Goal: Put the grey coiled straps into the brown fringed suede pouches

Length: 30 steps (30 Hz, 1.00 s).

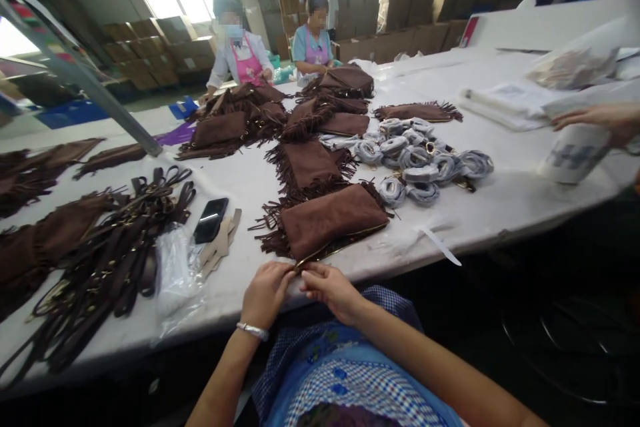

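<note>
A brown fringed bag (335, 217) lies at the table's front edge, its gold zipper along the side nearest me. My left hand (267, 290) pinches the bag's near corner at the zipper end. Close beside it, my right hand (333, 290) has its thumb and fingers closed at the same corner. The small part between the fingertips is mostly hidden. Behind this bag another brown fringed bag (310, 163) lies flat. Wrapped grey strap coils (417, 157) are heaped to the right.
Dark brown straps (120, 247) with gold clasps lie at left, near a plastic bag of white ties (177, 273) and a phone (211, 220). More bags (220, 130) are piled farther back, where two people sit. At right, another person's hand (600, 121) touches a white roll (575, 153).
</note>
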Tool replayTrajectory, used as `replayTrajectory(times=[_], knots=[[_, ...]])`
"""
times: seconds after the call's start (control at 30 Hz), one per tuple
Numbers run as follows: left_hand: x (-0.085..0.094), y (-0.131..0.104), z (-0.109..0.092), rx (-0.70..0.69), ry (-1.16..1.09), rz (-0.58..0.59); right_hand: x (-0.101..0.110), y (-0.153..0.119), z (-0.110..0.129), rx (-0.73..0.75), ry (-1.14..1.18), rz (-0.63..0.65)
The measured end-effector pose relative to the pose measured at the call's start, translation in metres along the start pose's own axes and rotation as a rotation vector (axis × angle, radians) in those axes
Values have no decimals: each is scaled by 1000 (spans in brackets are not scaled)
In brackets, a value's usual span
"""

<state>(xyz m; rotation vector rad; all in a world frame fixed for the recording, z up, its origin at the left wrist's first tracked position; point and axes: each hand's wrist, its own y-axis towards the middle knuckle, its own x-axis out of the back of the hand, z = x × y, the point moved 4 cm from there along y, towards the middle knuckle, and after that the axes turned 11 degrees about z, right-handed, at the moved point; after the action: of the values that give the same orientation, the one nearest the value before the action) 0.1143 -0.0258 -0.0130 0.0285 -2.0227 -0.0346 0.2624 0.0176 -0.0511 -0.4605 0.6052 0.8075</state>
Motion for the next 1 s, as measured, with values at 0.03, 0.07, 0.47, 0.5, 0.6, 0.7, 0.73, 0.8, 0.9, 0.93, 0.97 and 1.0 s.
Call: replayTrajectory(times=[0.03,0.07,0.47,0.5,0.6,0.7,0.73,0.8,0.9,0.93,0.97,1.0], knots=[[-3,-4,0,16,2,24,-3,0,-1,-1,47,7],[-4,-7,-1,40,-8,38,-7,0,-3,-11,59,15],[-2,-25,5,64,-629,141,-14,-5,-13,-161,-42,68],[-1,-26,4,59,-679,163,-13,-5,-13,-154,-61,41],[4,-26,6,108,-714,160,-10,-4,-11,-144,-193,-46],[7,-20,9,181,-575,71,-7,-3,-11,-160,-295,-72],[6,-16,8,171,-539,78,-6,-3,-11,-163,-300,-62],[-2,-9,4,107,-525,160,-5,-2,-9,-162,-293,-22],[-13,-3,1,65,-569,229,-3,-3,-1,-160,-366,40],[-15,-2,2,77,-596,222,-2,-4,2,-166,-413,62],[-17,-2,3,89,-634,212,0,-4,5,-174,-459,92],[-18,-1,4,95,-684,210,1,-5,7,-188,-496,128]])
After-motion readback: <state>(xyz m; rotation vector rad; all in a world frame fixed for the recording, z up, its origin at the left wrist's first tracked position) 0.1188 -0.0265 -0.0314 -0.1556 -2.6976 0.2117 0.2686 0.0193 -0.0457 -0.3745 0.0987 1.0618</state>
